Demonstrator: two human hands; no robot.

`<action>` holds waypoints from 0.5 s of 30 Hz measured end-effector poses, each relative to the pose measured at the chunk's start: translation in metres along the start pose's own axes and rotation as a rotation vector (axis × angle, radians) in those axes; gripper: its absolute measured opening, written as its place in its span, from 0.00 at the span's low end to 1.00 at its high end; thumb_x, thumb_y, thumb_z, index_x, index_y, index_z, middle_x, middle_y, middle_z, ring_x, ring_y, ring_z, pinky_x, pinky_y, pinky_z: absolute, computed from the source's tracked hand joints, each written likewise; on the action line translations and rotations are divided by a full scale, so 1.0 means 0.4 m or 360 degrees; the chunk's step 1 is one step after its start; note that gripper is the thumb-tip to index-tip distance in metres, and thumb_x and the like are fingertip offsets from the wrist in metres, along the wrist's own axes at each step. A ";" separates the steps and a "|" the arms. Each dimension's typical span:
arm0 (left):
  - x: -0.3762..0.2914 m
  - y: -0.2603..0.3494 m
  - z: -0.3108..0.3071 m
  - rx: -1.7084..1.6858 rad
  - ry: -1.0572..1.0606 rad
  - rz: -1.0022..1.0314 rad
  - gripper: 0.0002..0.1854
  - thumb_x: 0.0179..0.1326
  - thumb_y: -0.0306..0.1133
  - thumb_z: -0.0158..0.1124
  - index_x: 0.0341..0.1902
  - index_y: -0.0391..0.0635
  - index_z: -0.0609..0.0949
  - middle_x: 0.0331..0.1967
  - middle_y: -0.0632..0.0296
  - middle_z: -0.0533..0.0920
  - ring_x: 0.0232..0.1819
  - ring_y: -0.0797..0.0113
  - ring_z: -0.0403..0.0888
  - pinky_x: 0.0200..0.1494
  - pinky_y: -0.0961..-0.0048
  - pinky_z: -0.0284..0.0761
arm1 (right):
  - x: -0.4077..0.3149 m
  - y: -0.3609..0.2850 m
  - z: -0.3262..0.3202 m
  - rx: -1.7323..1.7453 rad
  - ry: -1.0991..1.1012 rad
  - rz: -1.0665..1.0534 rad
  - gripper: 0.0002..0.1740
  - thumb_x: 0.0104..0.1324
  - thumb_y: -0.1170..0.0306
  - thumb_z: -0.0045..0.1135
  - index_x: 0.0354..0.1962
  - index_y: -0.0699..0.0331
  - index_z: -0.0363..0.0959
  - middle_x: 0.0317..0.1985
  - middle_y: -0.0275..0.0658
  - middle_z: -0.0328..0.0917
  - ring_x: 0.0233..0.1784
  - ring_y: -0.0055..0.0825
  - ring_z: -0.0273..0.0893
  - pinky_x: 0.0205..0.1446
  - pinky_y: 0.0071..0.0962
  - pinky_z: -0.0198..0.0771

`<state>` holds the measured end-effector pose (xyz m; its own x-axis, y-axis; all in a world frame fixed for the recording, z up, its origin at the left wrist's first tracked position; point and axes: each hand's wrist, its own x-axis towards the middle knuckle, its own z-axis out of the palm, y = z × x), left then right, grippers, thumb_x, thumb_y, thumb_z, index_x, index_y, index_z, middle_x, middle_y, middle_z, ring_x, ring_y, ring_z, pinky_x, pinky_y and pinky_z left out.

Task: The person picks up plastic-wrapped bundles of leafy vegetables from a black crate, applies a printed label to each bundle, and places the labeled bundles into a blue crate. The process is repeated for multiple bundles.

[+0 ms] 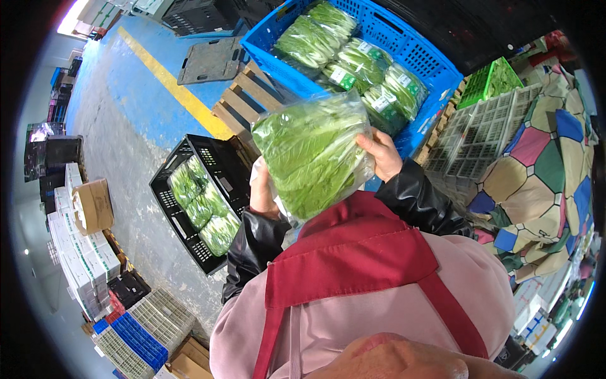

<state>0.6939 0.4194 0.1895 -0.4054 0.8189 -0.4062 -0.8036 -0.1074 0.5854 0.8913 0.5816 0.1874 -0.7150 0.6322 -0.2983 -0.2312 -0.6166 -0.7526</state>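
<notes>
Between my hands is a clear plastic bag of leafy greens (315,151), held up in front of the red apron. My left hand (264,189) grips its left edge, with a whitish layer, perhaps cloth or plastic, beside the fingers. At the upper right side, my right hand (382,154) pinches the bag with the thumb on top. Beyond it stands a blue plastic crate (421,57) with several bagged greens (357,66), some bearing labels. To the left, a black plastic crate (218,163) contains several more bags of greens (201,208).
A wooden pallet (246,97) lies beside the blue crate. Stacked pale crates (483,128) and a patterned cloth (535,180) stand at the right. A grey lid-like panel (210,60) rests on the floor near a yellow line (165,73). White boxes (78,256) line the left.
</notes>
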 end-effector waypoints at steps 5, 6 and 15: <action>0.045 -0.062 0.037 0.0265 -0.0355 -0.0024 0.16 0.60 0.31 0.53 0.51 0.40 0.72 0.43 0.60 0.78 0.44 0.68 0.76 0.45 0.70 0.72 | -0.004 -0.011 -0.060 0.0170 0.0047 -0.0203 0.22 0.58 0.66 0.56 0.47 0.69 0.66 0.43 0.38 0.72 0.45 0.25 0.70 0.49 0.25 0.65; 0.048 -0.072 0.041 0.0352 -0.0227 -0.0059 0.16 0.59 0.30 0.53 0.51 0.40 0.71 0.44 0.59 0.77 0.45 0.67 0.75 0.46 0.70 0.72 | 0.002 -0.020 -0.072 0.0151 0.0128 -0.0164 0.21 0.58 0.66 0.56 0.46 0.69 0.66 0.42 0.38 0.72 0.44 0.25 0.71 0.49 0.26 0.66; 0.008 -0.072 -0.051 0.0399 0.0176 -0.0001 0.20 0.58 0.28 0.54 0.54 0.39 0.68 0.49 0.58 0.74 0.50 0.65 0.72 0.53 0.69 0.66 | 0.109 -0.150 -0.284 0.0191 0.0590 -0.0579 0.25 0.61 0.64 0.53 0.53 0.63 0.61 0.49 0.39 0.69 0.49 0.33 0.70 0.49 0.36 0.70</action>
<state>0.7069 0.4134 0.1569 -0.4610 0.7511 -0.4725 -0.6765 0.0471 0.7349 0.9489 0.6996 0.1528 -0.2987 0.9251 -0.2346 -0.5101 -0.3625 -0.7800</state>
